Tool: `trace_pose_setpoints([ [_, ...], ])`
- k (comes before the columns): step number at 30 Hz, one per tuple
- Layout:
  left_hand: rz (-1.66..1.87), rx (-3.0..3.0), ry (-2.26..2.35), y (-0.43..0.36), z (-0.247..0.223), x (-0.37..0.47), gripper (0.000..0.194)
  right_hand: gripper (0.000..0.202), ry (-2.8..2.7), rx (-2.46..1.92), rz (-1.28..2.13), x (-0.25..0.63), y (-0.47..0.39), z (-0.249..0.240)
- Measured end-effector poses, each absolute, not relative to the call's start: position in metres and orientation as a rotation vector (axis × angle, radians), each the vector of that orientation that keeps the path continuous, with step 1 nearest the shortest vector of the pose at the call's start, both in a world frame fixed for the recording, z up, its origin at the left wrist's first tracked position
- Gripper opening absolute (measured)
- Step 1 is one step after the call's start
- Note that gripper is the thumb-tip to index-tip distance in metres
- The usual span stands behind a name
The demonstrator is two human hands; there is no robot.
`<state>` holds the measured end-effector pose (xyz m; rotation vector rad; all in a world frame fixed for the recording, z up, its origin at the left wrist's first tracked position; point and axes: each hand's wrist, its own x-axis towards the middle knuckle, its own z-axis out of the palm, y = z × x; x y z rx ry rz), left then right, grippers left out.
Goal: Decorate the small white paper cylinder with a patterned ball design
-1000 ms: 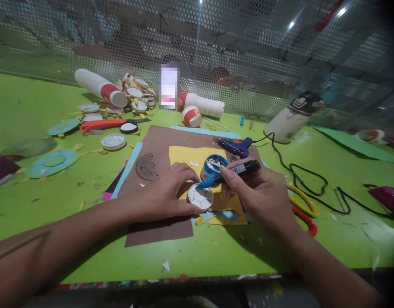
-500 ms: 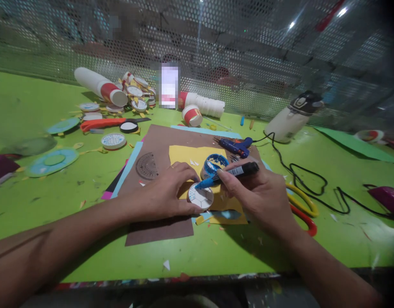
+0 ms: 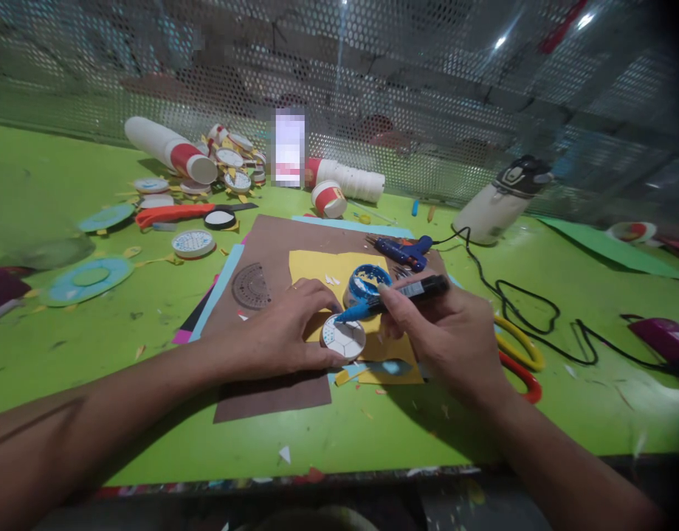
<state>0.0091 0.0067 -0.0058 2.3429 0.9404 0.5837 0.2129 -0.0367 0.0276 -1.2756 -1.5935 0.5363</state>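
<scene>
A small white disc with black lines and blue dots lies on yellow paper. Thumb and fingers of my left hand pinch its left side. In my right hand is a blue marker with a black end, its tip at the disc's upper left part. Just behind the disc stands an open jar of blue paint, partly hidden by the marker. A blue-tipped strip lies in front of the disc.
Brown paper lies beneath, with a protractor. Behind are a blue glue gun, stacked paper cups and a phone. Scissors handles lie right, near a black cable and a bottle. Decorated discs sit left.
The view has shifted slightly. The marker tip stays near the disc's upper left edge, and both hands keep their holds.
</scene>
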Motion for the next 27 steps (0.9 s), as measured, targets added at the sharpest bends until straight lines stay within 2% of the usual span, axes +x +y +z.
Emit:
trace_pose_setpoints([
  [27,0.561,2.345,0.904,0.008,-0.007,0.008,0.047,0.025,-1.592,-1.294,0.442,0.213,-0.033,0.023],
])
